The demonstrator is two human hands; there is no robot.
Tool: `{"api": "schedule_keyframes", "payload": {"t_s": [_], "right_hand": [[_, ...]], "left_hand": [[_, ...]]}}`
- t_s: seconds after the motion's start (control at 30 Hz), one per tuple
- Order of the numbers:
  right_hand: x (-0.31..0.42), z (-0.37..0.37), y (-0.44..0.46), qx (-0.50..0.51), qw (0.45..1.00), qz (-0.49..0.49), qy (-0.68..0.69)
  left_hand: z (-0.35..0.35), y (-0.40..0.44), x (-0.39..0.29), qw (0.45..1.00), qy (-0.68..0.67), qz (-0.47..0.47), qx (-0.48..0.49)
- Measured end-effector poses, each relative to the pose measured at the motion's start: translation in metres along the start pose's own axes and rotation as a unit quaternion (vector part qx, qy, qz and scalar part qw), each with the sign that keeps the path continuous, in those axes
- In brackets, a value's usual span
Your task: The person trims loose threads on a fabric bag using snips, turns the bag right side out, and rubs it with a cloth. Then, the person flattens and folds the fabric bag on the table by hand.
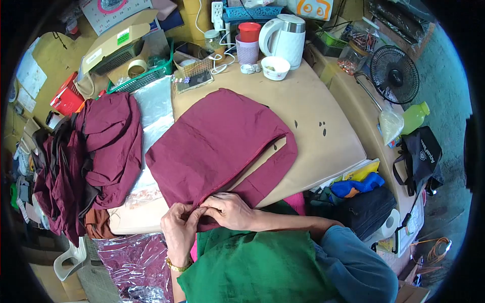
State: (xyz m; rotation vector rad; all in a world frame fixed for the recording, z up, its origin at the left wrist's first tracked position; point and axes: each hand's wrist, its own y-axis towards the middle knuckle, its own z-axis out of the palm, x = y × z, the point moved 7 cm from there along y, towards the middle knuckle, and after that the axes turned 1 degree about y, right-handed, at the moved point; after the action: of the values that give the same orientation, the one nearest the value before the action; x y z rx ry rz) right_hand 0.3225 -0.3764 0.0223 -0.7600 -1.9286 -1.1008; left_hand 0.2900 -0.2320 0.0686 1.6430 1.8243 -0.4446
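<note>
A maroon cloth bag [217, 136] with a wide strap [270, 177] along its right side lies spread on the brown-covered table. At its near edge, my left hand [178, 227] pinches the cloth between thumb and fingers. Close beside it, my right hand [230, 211] is closed on the same edge, the fingertips of both hands almost touching. What exactly lies between the fingertips is too small to make out. More maroon cloth pieces [112, 146] with black parts are heaped to the left, next to clear plastic sheets [154, 106].
At the back of the table [313, 116] stand a white kettle [288, 43], a small bowl [276, 68], a purple cup [247, 52] and a green basket [151, 76]. A fan [394, 74] stands at the right. Plastic-wrapped maroon cloth [134, 265] lies below the table's left edge.
</note>
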Motion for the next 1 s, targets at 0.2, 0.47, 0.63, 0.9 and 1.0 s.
{"api": "schedule_keyframes", "payload": {"t_s": [0.2, 0.47, 0.63, 0.9, 1.0], "right_hand": [[0.013, -0.022, -0.002, -0.028, 0.996, -0.056, -0.057], [-0.018, -0.171, 0.003, -0.219, 0.907, -0.016, -0.36], [-0.008, -0.21, -0.025, 0.049, 0.924, 0.245, -0.29], [-0.114, -0.253, 0.046, -0.102, 0.925, 0.082, -0.356], [-0.144, -0.228, 0.095, -0.038, 0.938, 0.09, -0.332]], "left_hand": [[0.009, -0.003, -0.003, 0.997, -0.06, -0.004, 0.047], [-0.031, -0.006, 0.025, 0.998, -0.044, -0.054, -0.006], [-0.033, -0.005, 0.018, 0.997, 0.029, 0.034, 0.065], [-0.046, 0.058, 0.063, 0.987, -0.054, 0.08, -0.126], [-0.028, 0.088, 0.059, 0.989, -0.1, 0.067, -0.086]]}}
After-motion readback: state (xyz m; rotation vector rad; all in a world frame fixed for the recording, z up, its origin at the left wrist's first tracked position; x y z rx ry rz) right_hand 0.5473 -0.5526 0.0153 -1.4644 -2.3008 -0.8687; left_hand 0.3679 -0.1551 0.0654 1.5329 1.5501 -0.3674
